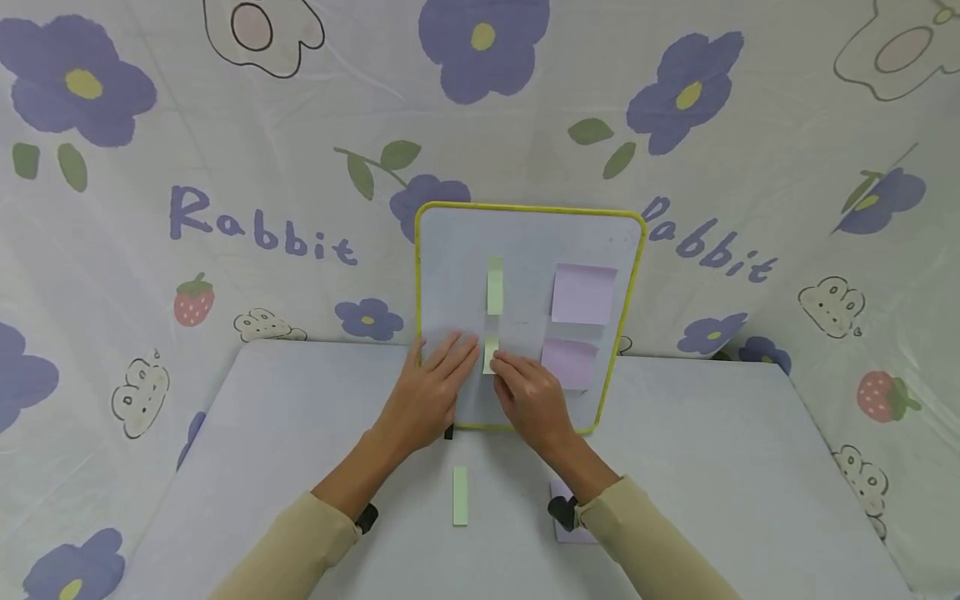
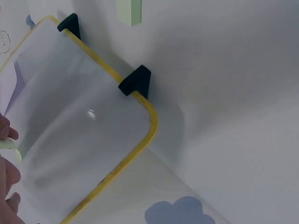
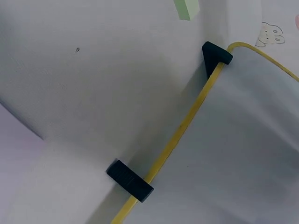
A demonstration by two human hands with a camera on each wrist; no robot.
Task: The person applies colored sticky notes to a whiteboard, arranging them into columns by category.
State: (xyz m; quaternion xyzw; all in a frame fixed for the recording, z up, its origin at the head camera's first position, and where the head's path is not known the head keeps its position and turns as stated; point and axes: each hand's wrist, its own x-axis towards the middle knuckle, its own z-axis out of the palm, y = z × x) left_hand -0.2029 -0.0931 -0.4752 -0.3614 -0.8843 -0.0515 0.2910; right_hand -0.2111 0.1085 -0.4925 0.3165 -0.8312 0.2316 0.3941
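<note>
A whiteboard (image 1: 525,242) with a yellow rim stands upright on the table. My left hand (image 1: 427,396) rests on its lower left part, fingers fairly straight, fingertips beside a small pale green sticky note (image 1: 491,357). From the other side, my right hand (image 1: 534,402) pinches that note's right edge with bent fingers. In the left wrist view the green note (image 2: 9,144) curls away from the board at the fingertips. Above it a second green sticky note (image 1: 495,287) is stuck on. Two purple sticky notes, one upper (image 1: 583,294) and one lower (image 1: 570,364), are on the right side.
A green sticky note pad (image 1: 460,497) lies on the table in front of the board. A purple pad (image 1: 576,533) is partly hidden by the right wrist. Black feet, left (image 3: 217,53) and right (image 3: 130,180), hold the board's bottom edge. Behind hangs a patterned cloth (image 1: 300,150).
</note>
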